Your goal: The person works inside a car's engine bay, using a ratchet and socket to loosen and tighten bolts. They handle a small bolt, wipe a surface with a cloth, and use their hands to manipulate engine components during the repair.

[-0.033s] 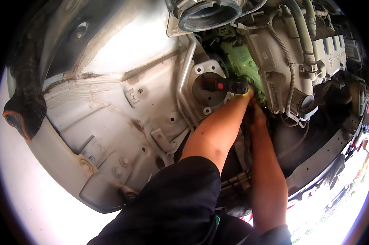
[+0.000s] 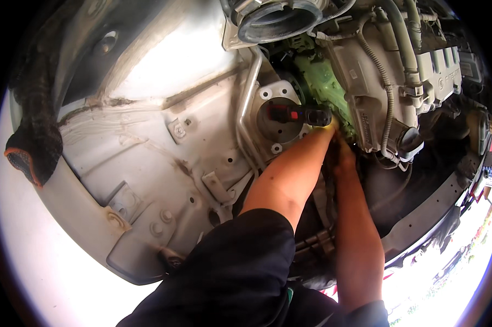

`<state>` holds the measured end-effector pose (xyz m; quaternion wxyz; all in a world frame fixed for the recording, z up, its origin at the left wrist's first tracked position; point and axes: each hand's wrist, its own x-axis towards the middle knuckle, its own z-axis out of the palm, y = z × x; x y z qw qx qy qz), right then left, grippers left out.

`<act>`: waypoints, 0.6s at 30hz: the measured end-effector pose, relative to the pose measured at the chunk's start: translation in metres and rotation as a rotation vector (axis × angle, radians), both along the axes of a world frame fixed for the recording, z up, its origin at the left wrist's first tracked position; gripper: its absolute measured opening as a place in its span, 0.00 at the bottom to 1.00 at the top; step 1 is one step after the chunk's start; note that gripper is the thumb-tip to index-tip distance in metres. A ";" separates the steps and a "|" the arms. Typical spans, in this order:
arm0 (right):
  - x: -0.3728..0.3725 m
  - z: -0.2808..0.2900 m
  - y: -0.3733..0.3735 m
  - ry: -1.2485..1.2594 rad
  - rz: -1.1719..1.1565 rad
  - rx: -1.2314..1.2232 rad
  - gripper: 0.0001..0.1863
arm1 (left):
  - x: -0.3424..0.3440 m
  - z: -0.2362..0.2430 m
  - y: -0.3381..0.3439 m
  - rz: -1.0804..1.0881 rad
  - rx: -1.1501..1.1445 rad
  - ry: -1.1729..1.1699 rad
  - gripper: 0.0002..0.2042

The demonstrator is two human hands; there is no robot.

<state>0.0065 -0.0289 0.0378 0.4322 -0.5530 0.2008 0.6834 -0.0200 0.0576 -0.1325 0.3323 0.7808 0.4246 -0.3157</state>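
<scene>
Both my bare forearms reach into the narrow gap between the white strut tower (image 2: 276, 117) and the grey engine (image 2: 376, 92). My left hand (image 2: 330, 128) is sunk in that gap below a green housing (image 2: 325, 82); only the wrist and a yellow edge show. A black tool with a red band (image 2: 297, 115) lies across the round strut top, its end right at that wrist. I cannot tell whether the hand grips it. Just to the right and lower, my right hand (image 2: 341, 157) is pushed down into the dark space, its fingers hidden.
A dark knitted glove with an orange cuff (image 2: 28, 150) hangs on the white fender edge at left. A large round duct opening (image 2: 278, 19) sits at the top. Corrugated hoses (image 2: 387, 103) run over the engine. A metal pipe (image 2: 247, 109) passes beside the strut tower.
</scene>
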 end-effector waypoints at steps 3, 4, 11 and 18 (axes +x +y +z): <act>0.020 -0.019 -0.009 -0.051 -0.038 0.030 0.18 | 0.009 0.018 0.003 -0.013 0.007 -0.033 0.16; 0.021 -0.025 -0.011 -0.080 -0.046 0.052 0.21 | 0.007 0.021 0.004 -0.003 0.007 -0.034 0.16; 0.017 -0.024 -0.009 -0.019 0.051 0.058 0.14 | -0.005 0.025 0.000 0.033 -0.003 -0.035 0.16; 0.012 -0.004 -0.006 -0.020 0.029 0.060 0.14 | -0.008 0.038 0.002 0.033 0.007 -0.053 0.17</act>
